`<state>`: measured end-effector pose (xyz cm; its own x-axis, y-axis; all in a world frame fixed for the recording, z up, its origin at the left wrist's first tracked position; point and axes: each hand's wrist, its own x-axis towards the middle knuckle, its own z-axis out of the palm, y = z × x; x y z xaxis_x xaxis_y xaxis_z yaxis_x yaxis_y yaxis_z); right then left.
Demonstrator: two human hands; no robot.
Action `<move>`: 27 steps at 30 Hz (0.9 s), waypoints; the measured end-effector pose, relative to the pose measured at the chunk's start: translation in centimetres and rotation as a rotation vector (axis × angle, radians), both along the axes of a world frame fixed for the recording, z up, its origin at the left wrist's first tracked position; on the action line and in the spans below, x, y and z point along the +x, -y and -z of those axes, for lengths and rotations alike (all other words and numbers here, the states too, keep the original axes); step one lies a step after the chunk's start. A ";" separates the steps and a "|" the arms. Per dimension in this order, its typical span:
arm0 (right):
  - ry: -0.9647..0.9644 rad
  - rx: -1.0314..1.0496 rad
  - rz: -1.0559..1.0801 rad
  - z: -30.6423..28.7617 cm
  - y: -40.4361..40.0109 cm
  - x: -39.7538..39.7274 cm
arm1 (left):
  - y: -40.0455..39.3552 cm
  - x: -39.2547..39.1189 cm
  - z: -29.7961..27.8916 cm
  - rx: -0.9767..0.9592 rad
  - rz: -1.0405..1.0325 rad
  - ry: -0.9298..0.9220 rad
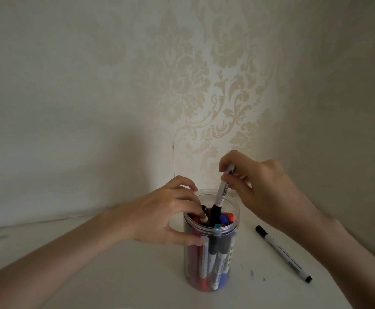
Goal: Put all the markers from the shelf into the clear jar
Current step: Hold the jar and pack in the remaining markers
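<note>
A clear jar (231, 221) stands on the white shelf (137, 275), packed with several upright markers with red, blue and black caps. My left hand (166, 215) grips the jar's rim, thumb on the outside wall and fingertips inside among the marker tops. My right hand (260, 188) pinches a white marker with a black cap (220, 195), held tilted with its capped end down inside the jar's mouth. Another white marker with a black cap (282, 253) lies flat on the shelf to the right of the jar.
Patterned cream wallpaper (193, 85) rises right behind the jar, and a side wall closes in on the right. The shelf surface extends to the left and in front of the jar. A few small dark marks dot the shelf near the lying marker.
</note>
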<state>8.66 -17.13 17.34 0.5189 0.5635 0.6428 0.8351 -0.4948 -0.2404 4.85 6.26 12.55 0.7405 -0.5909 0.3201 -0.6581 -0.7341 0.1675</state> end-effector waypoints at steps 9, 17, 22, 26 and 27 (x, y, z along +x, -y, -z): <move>0.054 0.250 0.020 0.1 1.3 -0.1 | 1.6 0.4 -1.4 0.254 -0.022 -0.002; 0.069 0.071 -0.009 0.7 -0.2 0.7 | 0.7 0.8 -0.8 -0.089 -0.107 -0.267; -0.020 0.026 0.053 0.2 -1.3 0.9 | 0.8 0.7 -1.1 -0.108 -0.118 -0.288; -0.045 -0.023 0.176 -0.9 -1.8 1.2 | 1.2 0.1 -1.3 0.020 -0.112 -0.148; -0.016 -0.061 0.204 -1.2 -2.2 1.2 | 1.3 0.0 -1.3 0.077 -0.116 -0.091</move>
<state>9.91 -14.91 18.54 0.6358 0.4837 0.6015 0.7126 -0.6672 -0.2167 4.81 4.94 13.86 0.8292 -0.5199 0.2052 -0.5527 -0.8173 0.1627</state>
